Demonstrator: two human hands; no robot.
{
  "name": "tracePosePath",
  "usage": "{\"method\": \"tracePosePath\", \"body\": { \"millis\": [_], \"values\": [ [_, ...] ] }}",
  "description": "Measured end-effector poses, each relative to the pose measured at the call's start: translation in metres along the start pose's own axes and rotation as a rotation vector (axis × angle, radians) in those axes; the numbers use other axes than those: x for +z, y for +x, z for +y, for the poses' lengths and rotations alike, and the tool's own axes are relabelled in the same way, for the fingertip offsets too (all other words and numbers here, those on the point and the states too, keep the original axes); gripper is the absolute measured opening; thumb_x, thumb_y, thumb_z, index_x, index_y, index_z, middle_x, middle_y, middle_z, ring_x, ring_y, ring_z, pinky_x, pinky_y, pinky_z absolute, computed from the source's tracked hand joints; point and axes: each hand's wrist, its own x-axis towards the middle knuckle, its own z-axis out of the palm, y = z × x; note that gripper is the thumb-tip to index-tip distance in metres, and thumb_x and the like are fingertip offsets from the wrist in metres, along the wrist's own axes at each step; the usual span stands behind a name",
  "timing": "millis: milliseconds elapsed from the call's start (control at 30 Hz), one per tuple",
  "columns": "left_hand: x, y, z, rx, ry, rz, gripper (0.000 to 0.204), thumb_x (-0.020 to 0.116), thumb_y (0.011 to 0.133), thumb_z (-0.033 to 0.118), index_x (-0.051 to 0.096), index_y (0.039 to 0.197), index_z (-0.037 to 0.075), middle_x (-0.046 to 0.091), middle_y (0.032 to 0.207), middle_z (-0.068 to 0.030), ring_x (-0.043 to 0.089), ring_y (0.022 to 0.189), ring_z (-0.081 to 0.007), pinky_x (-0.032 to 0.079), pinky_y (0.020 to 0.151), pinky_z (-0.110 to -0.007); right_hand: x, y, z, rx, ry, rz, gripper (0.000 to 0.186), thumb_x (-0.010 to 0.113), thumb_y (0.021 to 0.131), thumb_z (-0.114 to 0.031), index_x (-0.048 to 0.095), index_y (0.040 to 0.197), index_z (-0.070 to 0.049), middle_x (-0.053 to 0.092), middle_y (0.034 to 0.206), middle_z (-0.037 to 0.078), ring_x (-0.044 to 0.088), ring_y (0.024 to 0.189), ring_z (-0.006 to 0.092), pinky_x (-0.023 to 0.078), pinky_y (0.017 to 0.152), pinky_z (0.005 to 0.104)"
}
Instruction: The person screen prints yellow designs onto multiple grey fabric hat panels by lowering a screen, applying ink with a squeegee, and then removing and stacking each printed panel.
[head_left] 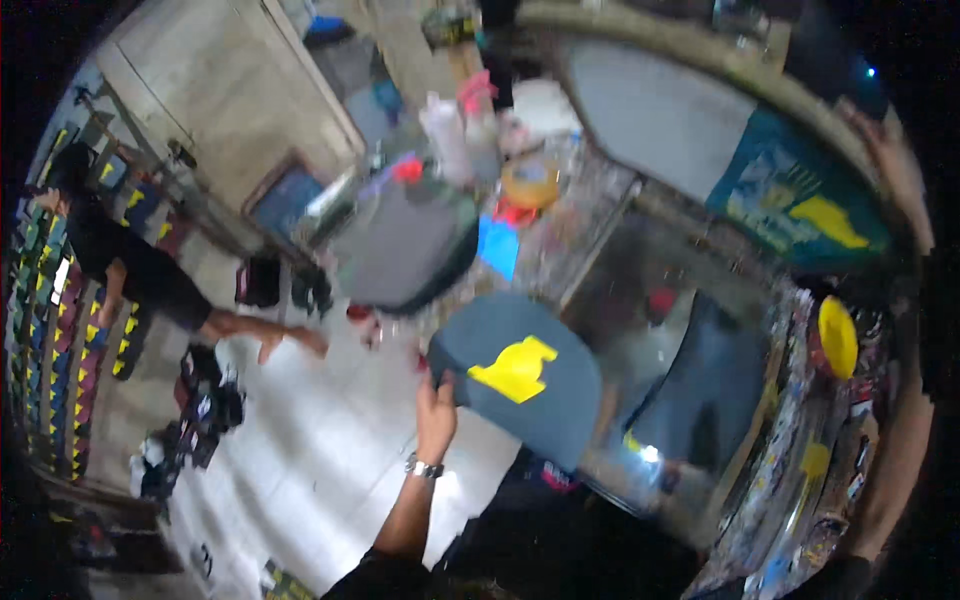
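**Left hand grips a printed panel at a cluttered print bench**

While the blur smears most of this view, the big shapes read well enough. Across the top right runs a long curved work surface [660, 110] carrying a grey sheet, and beside it lies a teal cloth with a yellow print [800, 205]. Lower down sits a glossy, dark printing table [690, 340] catching reflections, its edge crusted with paint spatter. On the left, pale floor [300, 440], and another person in dark clothes [130, 265] bends forward there, one arm stretched down, well apart from the action.

Now to the centre: a dark grey-blue fabric panel with a yellow print [515, 370] hangs over the near corner of the printing table. Its long axis runs from upper left down to lower right, and the yellow shape points up and to the right. The left hand [436, 410], a metal watch [424, 467] on the wrist, is closed on the panel's lower left edge, fingers curled round it, thumb on top. So the panel spreads away to the right and slightly up from that hand.

The right hand [893, 160] is far off, raised at the upper right rim near the teal cloth; whether it grips anything there I cannot tell. Clearly the left is the nearer one. A yellow round lid-like object [838, 335] sits at the table's right, and bottles and a yellow tape roll [530, 180] crowd the back.
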Motion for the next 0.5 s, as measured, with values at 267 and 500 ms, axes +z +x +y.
{"method": "tracePosePath", "body": {
  "millis": [267,500],
  "values": [
    [-0.088,0.215,0.076,0.364,0.544,0.426,0.065,0.055,0.098,0.033,0.034,0.138,-0.013,0.042,0.139,-0.0327,0.042,0.131,-0.0437,0.033,0.108,-0.048,0.009,0.001,0.035,-0.228,-0.194,-0.019,0.043,0.045,0.096,-0.045,0.06,0.126,-0.018,0.063,0.106,0.022,0.061,0.103,0.039,0.047,0.087,0.0431],
    [0.134,0.006,0.097,0.945,0.633,-0.843,0.08,0.069,0.085,0.043,0.036,0.149,0.009,0.023,0.158,-0.0218,0.022,0.145,-0.0433,0.021,0.117,-0.051,0.016,0.007,-0.003,-0.262,-0.215,-0.111,0.05,0.036,0.1,-0.054,0.072,0.104,-0.019,0.063,0.069,0.021,0.065,0.064,0.0318,0.053,0.07,0.0455]
  ]
}}
